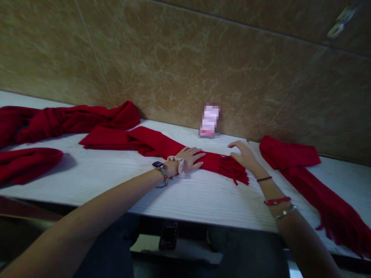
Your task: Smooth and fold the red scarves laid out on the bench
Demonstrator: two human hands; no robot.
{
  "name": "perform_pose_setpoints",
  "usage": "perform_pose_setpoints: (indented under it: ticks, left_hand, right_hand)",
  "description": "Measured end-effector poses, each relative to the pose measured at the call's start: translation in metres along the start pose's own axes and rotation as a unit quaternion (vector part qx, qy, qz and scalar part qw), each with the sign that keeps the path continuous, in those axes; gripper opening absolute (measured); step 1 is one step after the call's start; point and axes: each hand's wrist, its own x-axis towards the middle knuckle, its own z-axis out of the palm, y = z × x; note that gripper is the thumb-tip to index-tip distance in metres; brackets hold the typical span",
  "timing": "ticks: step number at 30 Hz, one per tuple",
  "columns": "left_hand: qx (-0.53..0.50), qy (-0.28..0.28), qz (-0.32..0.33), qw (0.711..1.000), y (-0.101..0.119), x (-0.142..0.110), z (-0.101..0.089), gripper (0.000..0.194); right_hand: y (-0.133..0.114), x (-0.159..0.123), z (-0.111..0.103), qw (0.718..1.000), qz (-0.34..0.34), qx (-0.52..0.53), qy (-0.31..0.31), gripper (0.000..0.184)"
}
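Note:
A long red scarf with a fringed end lies across the white table. My left hand rests flat on the scarf, fingers spread, just left of the fringe. My right hand lies open on the table at the fringe's far right edge, fingertips touching the fabric. Neither hand grips anything.
Another red scarf lies at the right and hangs over the table's front edge. More red scarves are bunched at the far left, one near the front edge. A small blurred object stands against the brown tiled wall.

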Motion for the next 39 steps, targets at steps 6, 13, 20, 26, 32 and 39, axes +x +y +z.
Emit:
perform_pose_setpoints:
  ticks: [6,13,20,26,32,39]
  left_hand:
    - [0.005,-0.004,-0.005,1.000,0.001,-0.001,-0.001,0.049]
    - [0.006,-0.003,-0.017,1.000,0.005,-0.001,-0.005,0.046]
    - [0.003,0.003,-0.006,1.000,0.001,0.000,0.000,0.048]
    - [0.010,0.005,-0.007,1.000,0.003,-0.001,-0.002,0.047]
    - [0.002,-0.007,-0.017,1.000,0.005,0.000,-0.004,0.045]
    - [-0.014,0.010,-0.015,1.000,0.004,-0.002,-0.004,0.046]
  right_hand:
    - [-0.007,0.001,0.009,0.976,-0.032,-0.053,-0.211,0.013]
    - [0.034,-0.014,-0.023,0.984,0.042,-0.116,-0.128,0.023]
    - [-0.043,0.002,-0.003,0.971,-0.109,0.039,-0.207,0.017]
    - [0.002,-0.014,-0.018,0.957,0.004,-0.001,-0.289,0.013]
    - [0.011,-0.014,-0.035,0.981,-0.005,0.033,-0.192,0.009]
    - [-0.043,0.001,-0.003,0.955,-0.115,0.013,-0.273,0.011]
